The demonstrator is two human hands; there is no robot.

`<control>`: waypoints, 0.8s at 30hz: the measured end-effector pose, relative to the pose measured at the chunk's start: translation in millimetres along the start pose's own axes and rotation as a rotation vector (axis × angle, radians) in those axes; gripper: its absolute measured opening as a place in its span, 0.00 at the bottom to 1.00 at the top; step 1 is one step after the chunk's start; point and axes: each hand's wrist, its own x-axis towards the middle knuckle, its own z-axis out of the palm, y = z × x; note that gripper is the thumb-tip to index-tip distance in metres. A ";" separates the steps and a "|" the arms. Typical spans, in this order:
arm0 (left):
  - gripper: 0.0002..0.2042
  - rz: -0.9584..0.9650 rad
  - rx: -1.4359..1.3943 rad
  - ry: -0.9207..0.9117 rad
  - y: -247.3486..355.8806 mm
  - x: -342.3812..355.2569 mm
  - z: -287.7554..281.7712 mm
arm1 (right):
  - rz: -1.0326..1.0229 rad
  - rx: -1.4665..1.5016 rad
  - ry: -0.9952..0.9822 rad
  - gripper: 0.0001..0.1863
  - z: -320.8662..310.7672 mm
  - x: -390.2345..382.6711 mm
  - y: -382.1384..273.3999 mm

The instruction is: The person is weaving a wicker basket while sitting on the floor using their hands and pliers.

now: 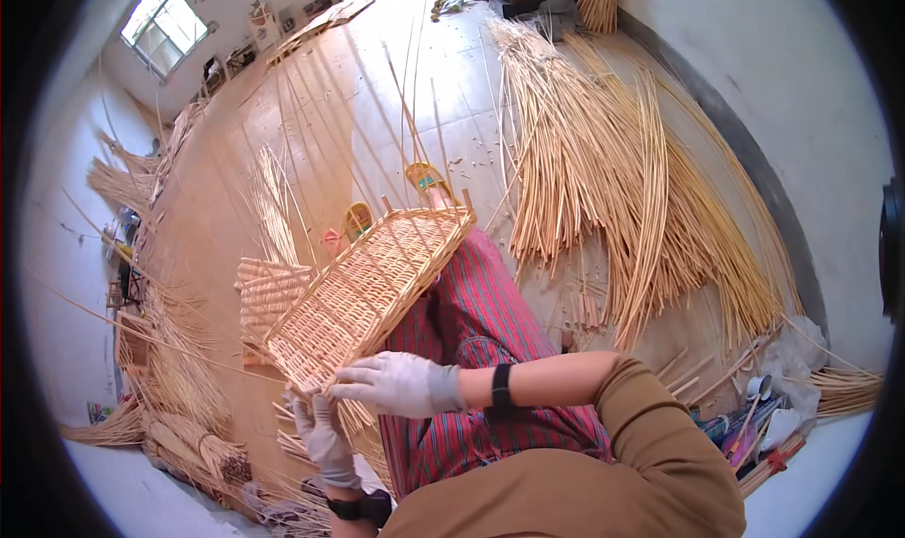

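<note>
A woven wicker panel [372, 279] rests tilted across my lap, its far end over my right knee. Several long, thin canes stretch out beyond its far side. My left hand [327, 441], in a pale glove, is closed at the panel's near left corner, its fingertips on the canes there. Also gloved, my right hand [391, 384] lies along the near edge, fingers together and bent over the rim close to the left one. The strand between the fingers is too small to make out. Striped trousers [490, 321] cover my legs under the panel.
A large spread of cut canes [603, 189] lies on the floor at right. Another woven piece [264, 297] is left of the panel, with loose canes [273, 203] beyond it. Cane bundles [193, 444] line the left wall. Tools and plastic bags [778, 415] sit at lower right.
</note>
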 end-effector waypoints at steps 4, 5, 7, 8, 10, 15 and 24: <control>0.16 -0.034 -0.002 0.101 -5.9 46.1 -71.2 | 0.332 -0.105 0.360 0.22 -37.8 -52.4 77.5; 0.13 -0.026 -0.011 0.046 -7.2 57.3 -84.6 | 0.601 0.137 0.565 0.19 -50.2 -60.9 107.3; 0.10 -0.038 -0.020 -0.008 -12.9 75.5 -104.3 | 0.747 0.502 0.877 0.19 -77.4 -82.0 161.2; 0.10 -0.076 -0.048 -0.038 -16.4 84.7 -111.1 | 0.752 0.677 0.963 0.21 -86.6 -90.9 182.2; 0.10 -0.123 -0.089 -0.076 -23.8 101.5 -120.8 | 0.855 0.736 0.860 0.28 -101.9 -104.4 219.1; 0.10 -0.136 -0.078 -0.086 -41.4 142.1 -134.8 | 1.012 0.968 0.531 0.45 -86.0 -98.4 277.0; 0.13 -0.177 -0.135 -0.104 -66.0 238.2 -131.7 | 1.046 1.491 0.772 0.46 -37.0 -129.7 282.2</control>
